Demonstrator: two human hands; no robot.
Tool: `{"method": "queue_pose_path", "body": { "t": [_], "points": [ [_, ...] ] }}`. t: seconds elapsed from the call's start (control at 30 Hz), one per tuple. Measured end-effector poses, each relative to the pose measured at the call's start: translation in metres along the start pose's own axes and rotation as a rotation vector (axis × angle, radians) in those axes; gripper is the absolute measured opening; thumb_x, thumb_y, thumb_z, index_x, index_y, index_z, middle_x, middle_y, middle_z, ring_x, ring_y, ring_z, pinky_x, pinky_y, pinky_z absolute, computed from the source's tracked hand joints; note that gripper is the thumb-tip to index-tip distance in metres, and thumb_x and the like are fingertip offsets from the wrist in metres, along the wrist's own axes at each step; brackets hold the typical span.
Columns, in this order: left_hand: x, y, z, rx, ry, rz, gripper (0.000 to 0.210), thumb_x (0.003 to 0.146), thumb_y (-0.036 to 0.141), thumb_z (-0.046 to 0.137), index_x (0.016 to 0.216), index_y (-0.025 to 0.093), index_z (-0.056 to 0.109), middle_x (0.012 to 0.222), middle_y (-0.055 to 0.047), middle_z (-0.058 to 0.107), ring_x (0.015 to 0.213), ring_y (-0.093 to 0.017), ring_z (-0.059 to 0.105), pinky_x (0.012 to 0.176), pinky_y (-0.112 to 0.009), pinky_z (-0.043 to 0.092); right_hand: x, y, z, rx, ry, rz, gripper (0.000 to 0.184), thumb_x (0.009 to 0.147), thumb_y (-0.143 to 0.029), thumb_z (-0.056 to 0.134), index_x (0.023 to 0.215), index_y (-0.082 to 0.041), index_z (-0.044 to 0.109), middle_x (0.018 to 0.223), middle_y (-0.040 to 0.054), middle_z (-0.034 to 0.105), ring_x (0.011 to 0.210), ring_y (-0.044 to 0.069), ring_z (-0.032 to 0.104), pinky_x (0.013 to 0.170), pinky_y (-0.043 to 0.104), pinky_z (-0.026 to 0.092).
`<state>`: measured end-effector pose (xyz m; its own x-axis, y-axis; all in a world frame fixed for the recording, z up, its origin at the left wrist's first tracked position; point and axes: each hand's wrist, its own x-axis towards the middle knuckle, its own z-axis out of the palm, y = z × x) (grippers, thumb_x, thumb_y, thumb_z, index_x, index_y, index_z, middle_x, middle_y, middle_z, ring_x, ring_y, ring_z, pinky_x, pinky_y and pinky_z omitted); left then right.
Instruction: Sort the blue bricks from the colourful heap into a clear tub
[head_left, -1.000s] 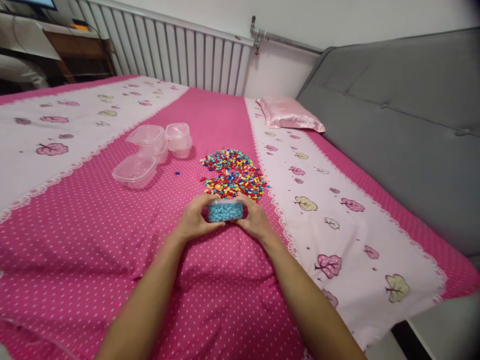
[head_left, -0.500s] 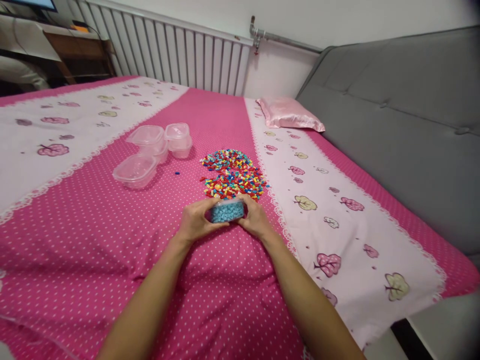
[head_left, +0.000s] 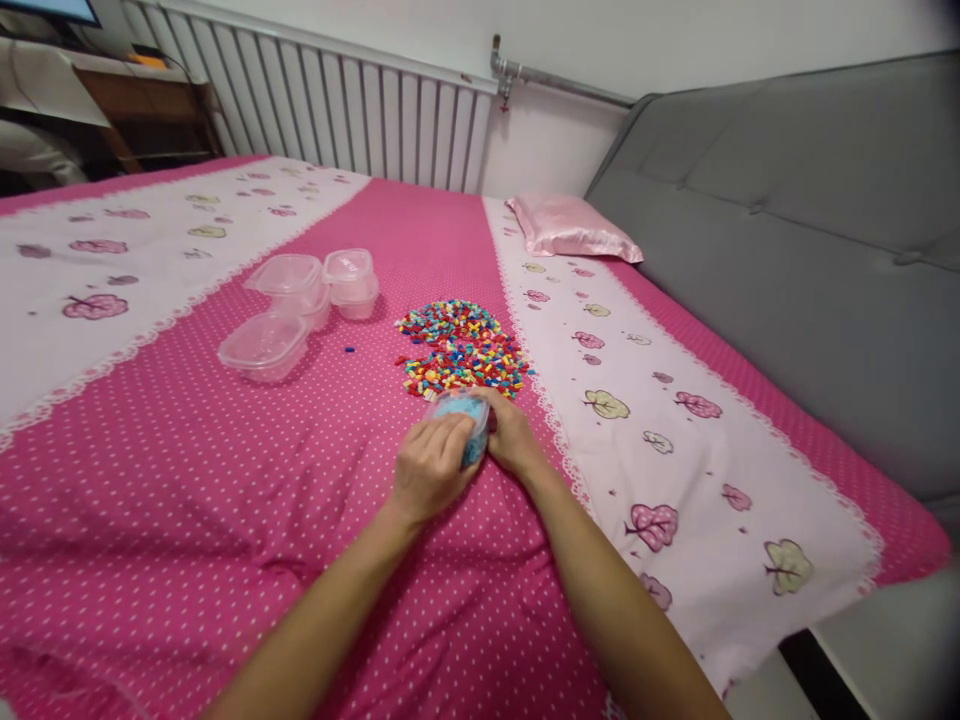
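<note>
A small clear plastic container (head_left: 463, 404) full of light-blue pieces is between my hands, tilted, in front of the heap of coloured pieces. My left hand (head_left: 433, 466) lies over its left side and top, fingers bent across the lid. From the right, my right hand (head_left: 511, 436) grips the side and far edge; some of its fingers are hidden behind the container. Just beyond lies the heap of small toy building bricks (head_left: 469, 360) in red, yellow, blue, teal and white.
Several clear plastic containers (head_left: 264, 342) with lids stand to the left on the pink dotted bedspread (head_left: 330, 450). A lone dark-blue brick (head_left: 349, 350) lies near them. Farther back are a pink pillow (head_left: 574, 228), a grey headboard (head_left: 810, 210) and a white radiator (head_left: 360, 105).
My left hand has moved from the container's left side to over its top. The container has turned and tipped, showing more of its lid. My right hand keeps its hold.
</note>
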<state>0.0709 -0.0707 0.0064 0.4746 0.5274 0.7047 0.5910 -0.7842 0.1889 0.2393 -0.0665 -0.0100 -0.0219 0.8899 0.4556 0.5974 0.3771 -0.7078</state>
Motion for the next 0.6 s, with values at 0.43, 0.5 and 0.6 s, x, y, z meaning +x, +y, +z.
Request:
{"method": "queue_pose_path", "body": {
  "t": [0.43, 0.5, 0.6],
  "points": [
    [-0.005, 0.022, -0.007, -0.325, 0.042, -0.178, 0.022, 0.089, 0.033, 0.053, 0.098, 0.020, 0.069, 0.110, -0.011, 0.071, 0.111, -0.027, 0.063, 0.096, -0.048, 0.049, 0.003, 0.001, -0.019, 0.586, -0.095, 0.376, 0.055, 0.071, -0.020, 0.048, 0.123, -0.025, 0.061, 0.110, 0.0016, 0.071, 0.102, 0.022, 0.067, 0.096, 0.045, 0.050],
    [-0.002, 0.005, -0.003, -0.416, 0.097, -0.329, 0.025, 0.089, 0.034, 0.052, 0.103, 0.019, 0.068, 0.114, -0.011, 0.070, 0.115, -0.026, 0.060, 0.102, -0.048, 0.044, 0.003, 0.000, -0.018, 0.642, -0.025, 0.540, 0.054, 0.074, -0.026, 0.049, 0.128, -0.024, 0.057, 0.099, 0.0021, 0.074, 0.088, 0.022, 0.070, 0.084, 0.042, 0.056],
    [-0.002, -0.019, 0.010, -0.599, 0.031, -0.633, 0.043, 0.087, 0.042, 0.055, 0.120, 0.015, 0.061, 0.121, -0.014, 0.066, 0.114, -0.028, 0.060, 0.099, -0.049, 0.045, 0.003, 0.000, -0.012, 0.636, 0.065, 0.681, 0.046, 0.080, -0.043, 0.051, 0.119, -0.021, 0.062, 0.094, 0.0038, 0.074, 0.086, 0.022, 0.070, 0.080, 0.039, 0.055]
  ]
}}
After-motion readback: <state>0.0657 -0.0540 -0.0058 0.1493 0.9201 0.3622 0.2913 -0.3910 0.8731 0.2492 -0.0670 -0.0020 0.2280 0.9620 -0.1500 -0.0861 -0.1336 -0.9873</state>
